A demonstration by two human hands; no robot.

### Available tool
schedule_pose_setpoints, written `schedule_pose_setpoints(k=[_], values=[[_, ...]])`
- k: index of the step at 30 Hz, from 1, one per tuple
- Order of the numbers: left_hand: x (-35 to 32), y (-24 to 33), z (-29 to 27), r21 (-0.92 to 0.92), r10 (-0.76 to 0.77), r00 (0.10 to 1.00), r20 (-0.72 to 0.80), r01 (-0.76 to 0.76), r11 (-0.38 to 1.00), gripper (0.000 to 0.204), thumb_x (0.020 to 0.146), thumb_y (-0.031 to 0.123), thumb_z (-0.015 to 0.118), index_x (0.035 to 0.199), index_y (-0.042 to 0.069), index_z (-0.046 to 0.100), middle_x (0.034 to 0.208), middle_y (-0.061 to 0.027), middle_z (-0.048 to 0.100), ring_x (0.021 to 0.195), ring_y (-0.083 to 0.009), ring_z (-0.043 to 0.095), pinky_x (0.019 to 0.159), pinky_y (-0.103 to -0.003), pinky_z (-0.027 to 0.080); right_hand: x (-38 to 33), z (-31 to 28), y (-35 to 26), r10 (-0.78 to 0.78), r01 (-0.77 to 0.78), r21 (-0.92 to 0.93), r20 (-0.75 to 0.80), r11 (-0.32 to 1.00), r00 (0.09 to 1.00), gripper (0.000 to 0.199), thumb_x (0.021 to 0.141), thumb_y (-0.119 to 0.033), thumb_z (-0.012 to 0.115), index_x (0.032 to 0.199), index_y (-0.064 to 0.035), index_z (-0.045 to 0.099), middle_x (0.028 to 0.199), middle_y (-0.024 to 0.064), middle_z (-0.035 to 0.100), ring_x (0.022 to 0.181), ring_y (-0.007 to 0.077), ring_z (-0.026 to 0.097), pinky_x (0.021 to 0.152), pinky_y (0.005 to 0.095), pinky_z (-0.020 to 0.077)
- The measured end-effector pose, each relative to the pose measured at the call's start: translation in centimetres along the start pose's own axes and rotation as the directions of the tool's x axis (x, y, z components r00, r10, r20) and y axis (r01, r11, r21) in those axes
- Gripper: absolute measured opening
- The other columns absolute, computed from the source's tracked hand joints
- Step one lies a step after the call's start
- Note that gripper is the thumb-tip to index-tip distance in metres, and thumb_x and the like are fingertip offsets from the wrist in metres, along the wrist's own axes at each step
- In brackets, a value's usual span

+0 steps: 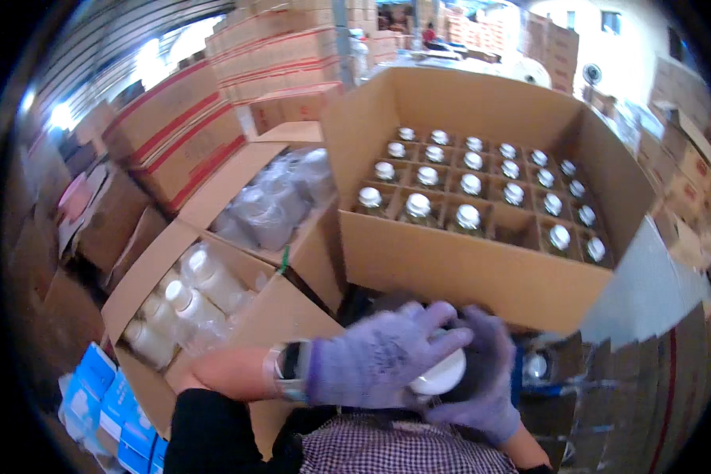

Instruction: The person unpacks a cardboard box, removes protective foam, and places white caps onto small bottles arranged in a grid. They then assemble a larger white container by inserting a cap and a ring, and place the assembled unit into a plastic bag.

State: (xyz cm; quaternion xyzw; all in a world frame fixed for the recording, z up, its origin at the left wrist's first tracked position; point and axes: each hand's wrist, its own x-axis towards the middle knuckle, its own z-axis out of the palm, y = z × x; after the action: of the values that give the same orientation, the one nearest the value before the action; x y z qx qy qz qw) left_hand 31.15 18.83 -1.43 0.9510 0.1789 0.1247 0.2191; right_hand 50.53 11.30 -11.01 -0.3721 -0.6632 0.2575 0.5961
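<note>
Close to my body, both gloved hands are closed round a white-capped bottle [438,374]. My left hand [383,355], in a purple knit glove, reaches over its top with fingers bent. My right hand [486,387], in a matching glove, wraps its far right side. Most of the bottle's body is hidden by the gloves. Just beyond them stands a large open carton [466,272] with cardboard dividers. Several clear bottles with white caps [468,217] fill its cells, and one cell [515,235] in the nearest row shows no cap.
To the left, an open carton [292,320] holds white-capped bottles [179,296] under clear plastic. Behind it, another carton [312,253] contains translucent plastic pieces [268,213]. Blue boxes [114,403] sit at lower left. Stacked red-striped cartons [174,130] rise behind.
</note>
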Motion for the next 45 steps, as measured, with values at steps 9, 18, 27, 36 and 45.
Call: schedule_pose_setpoints(k=[9,18,27,36,45], values=[[-5.6,-8.0,14.9,-0.266,-0.309,0.951,-0.019,0.293,0.918,0.095,0.067,0.031,0.091,0.140,0.000,0.039,0.134,-0.0221,0.048,0.122,-0.0382,0.053,0.108,-0.043,0.045,-14.6,-9.5,3.7,0.470,-0.591,-0.227,-0.419,0.774,0.777,0.050,0.078,-0.014,0.073,0.124,-0.0001,0.060,0.119,0.0162,0.063,0.110,0.0262,0.062,0.096,0.0372,0.0491],[-7.8,-10.3,19.8,-0.642,-0.678,0.735,-0.014,0.513,0.570,0.077,0.070,0.037,0.089,0.127,0.000,0.054,0.115,-0.0161,0.057,0.107,-0.0257,0.062,0.095,-0.036,0.053,-10.7,-8.3,6.4,0.233,-0.329,0.025,-0.757,0.944,0.611,0.048,0.099,-0.035,0.050,0.132,-0.0001,0.048,0.119,0.0147,0.058,0.106,0.0263,0.061,0.092,0.0399,0.0508],[-4.8,-11.0,16.2,0.025,-0.612,0.754,0.237,0.625,0.780,0.066,0.073,0.073,0.067,0.091,0.009,0.069,0.102,-0.0162,0.063,0.093,-0.0330,0.064,0.083,-0.041,0.050,19.1,-7.9,13.3,-0.181,0.071,-0.707,-0.082,0.704,0.980,0.061,0.075,-0.030,0.078,0.128,-0.0073,0.058,0.124,0.0162,0.056,0.117,0.0362,0.055,0.102,0.0440,0.0461],[-7.3,-10.9,17.3,-0.294,-0.572,0.795,0.202,0.606,0.739,0.067,0.071,0.063,0.077,0.105,0.007,0.063,0.112,-0.0193,0.060,0.104,-0.0344,0.061,0.089,-0.045,0.049,5.0,-10.7,6.2,0.325,-0.353,-0.273,-0.142,0.895,0.935,0.036,0.089,-0.012,0.062,0.123,-0.0017,0.062,0.115,0.0143,0.065,0.108,0.0238,0.063,0.095,0.0357,0.0489],[1.8,-6.9,17.5,-0.397,0.327,0.867,-0.377,-0.470,0.789,0.060,0.076,0.050,0.080,0.121,0.016,0.061,0.135,-0.0225,0.049,0.125,-0.0418,0.048,0.110,-0.055,0.037,-23.7,-9.9,2.9,0.837,-0.613,0.573,-0.314,0.544,0.448,0.056,0.102,-0.041,0.044,0.140,-0.0008,0.049,0.134,0.0163,0.058,0.118,0.0293,0.059,0.104,0.0412,0.0449]])
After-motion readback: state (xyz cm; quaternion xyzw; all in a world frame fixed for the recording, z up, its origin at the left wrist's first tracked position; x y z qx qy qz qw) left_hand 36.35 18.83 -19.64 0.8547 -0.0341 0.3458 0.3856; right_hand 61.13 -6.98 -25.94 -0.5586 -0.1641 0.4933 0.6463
